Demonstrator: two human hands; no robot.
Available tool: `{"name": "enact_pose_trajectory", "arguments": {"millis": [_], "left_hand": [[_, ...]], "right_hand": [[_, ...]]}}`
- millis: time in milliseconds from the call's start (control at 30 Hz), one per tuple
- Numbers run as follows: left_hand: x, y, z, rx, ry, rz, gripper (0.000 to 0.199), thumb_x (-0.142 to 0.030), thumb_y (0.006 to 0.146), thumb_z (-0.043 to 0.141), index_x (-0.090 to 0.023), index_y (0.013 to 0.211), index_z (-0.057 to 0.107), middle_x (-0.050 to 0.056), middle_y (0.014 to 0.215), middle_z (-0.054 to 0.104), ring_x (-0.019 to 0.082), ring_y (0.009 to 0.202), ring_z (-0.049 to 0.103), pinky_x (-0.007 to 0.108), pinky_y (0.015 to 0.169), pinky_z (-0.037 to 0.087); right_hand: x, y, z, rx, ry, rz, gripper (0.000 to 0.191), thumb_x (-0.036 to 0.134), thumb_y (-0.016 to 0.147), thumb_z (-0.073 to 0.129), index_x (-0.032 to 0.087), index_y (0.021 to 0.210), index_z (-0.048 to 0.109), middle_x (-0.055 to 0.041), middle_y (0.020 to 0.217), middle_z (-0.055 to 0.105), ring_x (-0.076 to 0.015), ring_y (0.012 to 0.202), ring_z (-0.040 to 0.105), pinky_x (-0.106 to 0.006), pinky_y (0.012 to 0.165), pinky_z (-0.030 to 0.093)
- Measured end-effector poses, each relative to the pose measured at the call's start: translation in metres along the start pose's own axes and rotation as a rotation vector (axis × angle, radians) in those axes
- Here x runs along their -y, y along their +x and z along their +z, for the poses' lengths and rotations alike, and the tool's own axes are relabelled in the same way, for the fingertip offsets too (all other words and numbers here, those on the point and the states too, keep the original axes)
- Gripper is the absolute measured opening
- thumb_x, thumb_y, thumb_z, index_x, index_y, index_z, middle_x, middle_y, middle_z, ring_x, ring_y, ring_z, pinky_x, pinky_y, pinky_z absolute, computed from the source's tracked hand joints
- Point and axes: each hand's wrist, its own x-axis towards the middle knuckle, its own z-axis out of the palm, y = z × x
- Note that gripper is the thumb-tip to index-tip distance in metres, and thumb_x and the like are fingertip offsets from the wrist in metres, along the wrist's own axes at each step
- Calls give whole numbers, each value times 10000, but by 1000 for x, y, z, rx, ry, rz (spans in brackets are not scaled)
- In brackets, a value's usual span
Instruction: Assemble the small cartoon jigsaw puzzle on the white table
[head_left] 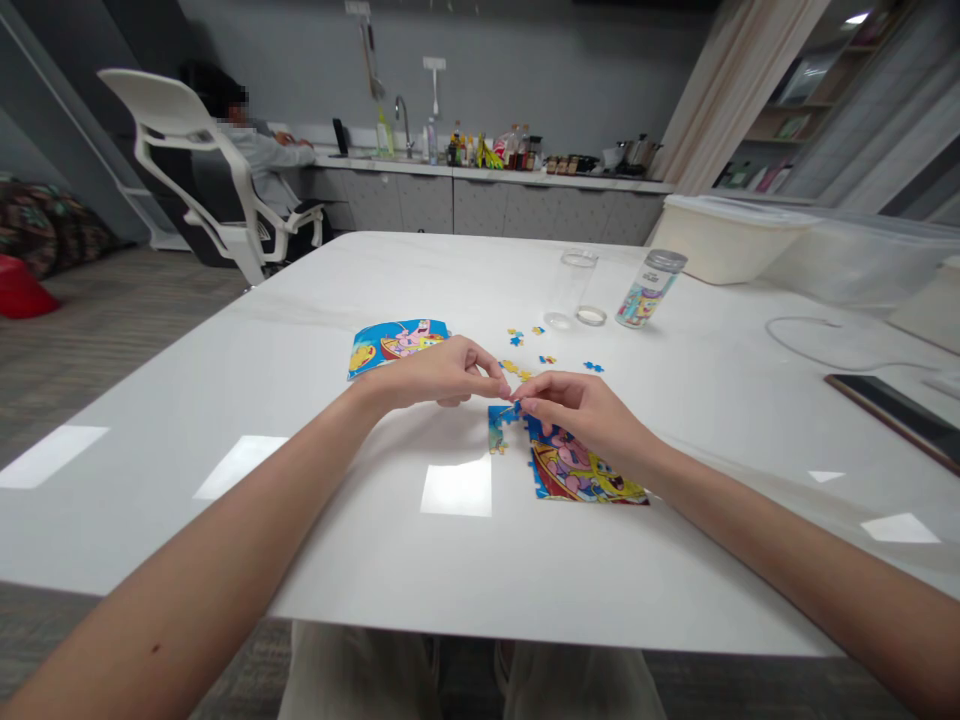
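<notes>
Over the white table my left hand has its thumb and fingertips pinched together; whatever they hold, if anything, is too small to make out. Its fingertips nearly meet those of my right hand, which pinches a small blue jigsaw piece. That piece is at the upper edge of a small joined corner section. Right of it lies a larger joined jigsaw section with pink and yellow cartoon figures, partly under my right hand. Loose yellow pieces lie just beyond my fingertips. A cartoon picture sheet is partly covered by my left hand.
More loose pieces are scattered farther back. Behind them stand a clear jar, a round lid and a cartoon-printed canister. A phone, a cable and plastic bins are on the right. A person sits back left.
</notes>
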Motion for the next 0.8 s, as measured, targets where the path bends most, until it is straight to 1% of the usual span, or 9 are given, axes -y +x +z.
{"name": "enact_pose_trajectory", "arguments": {"millis": [67, 133, 200, 300, 367, 533, 700, 800], "left_hand": [[0, -1, -3, 38, 182, 37, 208, -356, 750, 674, -159, 806, 712, -76, 461, 342, 72, 437, 264, 234, 448, 199], [2, -2, -5, 112, 299, 93, 200, -348, 723, 696, -174, 816, 731, -81, 468, 325, 76, 449, 260, 237, 456, 194], [6, -1, -6, 184, 336, 134, 211, -355, 700, 725, -195, 836, 748, -86, 482, 279, 79, 453, 232, 247, 457, 173], [10, 1, -6, 235, 346, 147, 240, -370, 677, 759, -213, 858, 762, -85, 504, 246, 83, 455, 215, 267, 459, 152], [11, 2, -6, 241, 351, 142, 237, -385, 680, 760, -214, 844, 765, -82, 515, 242, 84, 461, 218, 275, 461, 153], [12, 2, -5, 227, 368, 125, 230, -415, 693, 747, -216, 807, 761, -78, 524, 254, 81, 469, 231, 276, 465, 156], [13, 2, -4, 223, 366, 137, 259, -447, 699, 735, -212, 806, 761, -79, 520, 262, 78, 468, 235, 272, 470, 162], [14, 3, -4, 225, 369, 135, 272, -459, 707, 726, -210, 811, 760, -79, 521, 277, 79, 473, 239, 270, 472, 164]], "right_hand": [[0, 0, 0, -13, -89, -24, 147, 328, 773, 651, 183, 778, 676, -49, 859, 688, -145, 755, 609, -269, 626, 485], [-1, 0, 0, -19, -176, -42, 132, 306, 779, 639, 180, 795, 677, -38, 825, 686, -132, 703, 592, -272, 624, 476], [-3, -1, 0, -14, -269, -74, 106, 268, 781, 630, 177, 814, 673, -25, 787, 683, -125, 664, 579, -274, 617, 464], [-7, -3, 1, 10, -397, -132, 68, 224, 782, 621, 185, 787, 676, -8, 759, 680, -124, 666, 574, -274, 633, 455], [-9, -4, 2, 21, -454, -149, 76, 223, 794, 615, 193, 780, 684, -2, 750, 678, -124, 666, 570, -274, 637, 451], [-9, -5, 5, -10, -562, -202, 64, 231, 802, 634, 200, 797, 690, -9, 764, 665, -133, 683, 562, -274, 632, 440], [-8, -5, 7, -21, -595, -182, 35, 212, 804, 648, 191, 809, 676, -8, 769, 659, -132, 682, 553, -267, 626, 431], [-9, -5, 6, -22, -631, -212, 34, 203, 812, 649, 188, 832, 673, -15, 790, 661, -139, 706, 559, -276, 651, 436]]}}
